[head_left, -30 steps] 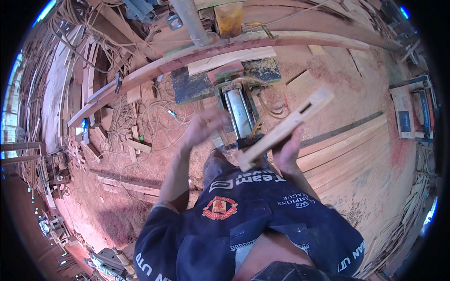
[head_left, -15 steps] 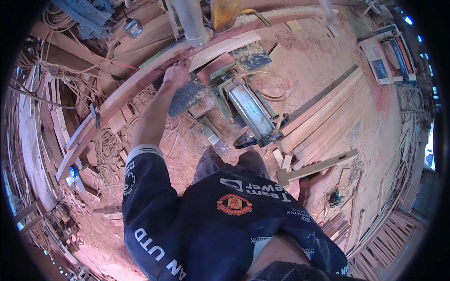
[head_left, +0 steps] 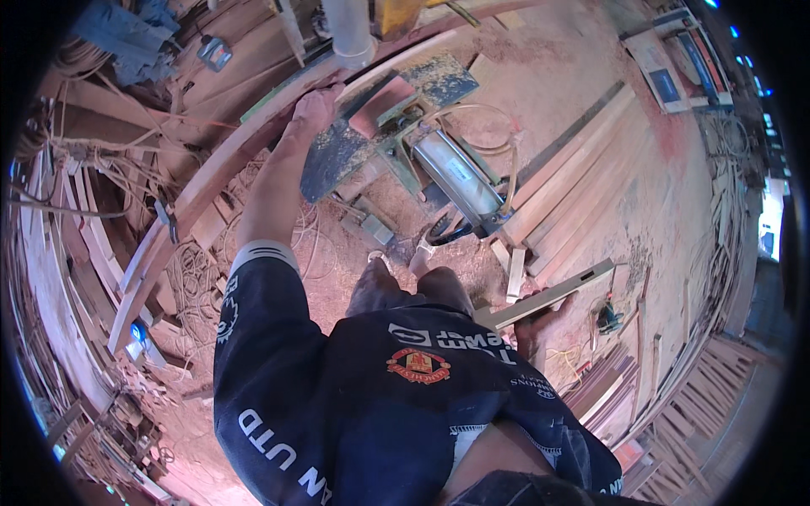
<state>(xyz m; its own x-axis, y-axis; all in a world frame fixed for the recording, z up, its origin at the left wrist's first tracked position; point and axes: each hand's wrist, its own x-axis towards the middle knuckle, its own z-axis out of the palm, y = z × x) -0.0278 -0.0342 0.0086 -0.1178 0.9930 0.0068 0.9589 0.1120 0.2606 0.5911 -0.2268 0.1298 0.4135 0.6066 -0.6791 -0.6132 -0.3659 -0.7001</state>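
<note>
On the machine's sawdust-strewn dark table (head_left: pixel 329 160), my left hand (head_left: pixel 314 111) is closed at the near-left end of a pale wooden board (head_left: pixel 396 62). The board stands narrow side up against a long curved reddish beam (head_left: pixel 215 164); my fingertips are partly hidden there. Low on the right, my right hand (head_left: pixel 531 327) is wrapped from below round a wooden bar (head_left: pixel 553 295) with a slot near its far end. My torso covers the bar's near end. A silver cylinder (head_left: pixel 456 173) with a hose sits on the machine between my hands.
Several long planks (head_left: pixel 574 169) lie on the dusty floor to the right. A metal pedal box (head_left: pixel 371 223) is near my feet. A clamp (head_left: pixel 166 221) grips the beam at left, above coiled rope (head_left: pixel 194 278). A grey pipe (head_left: pixel 350 38) stands at the top.
The pale board has turned from showing its broad face to a narrow edge, with my left hand at its end. The bar in my right hand has shifted left and toward my body.
</note>
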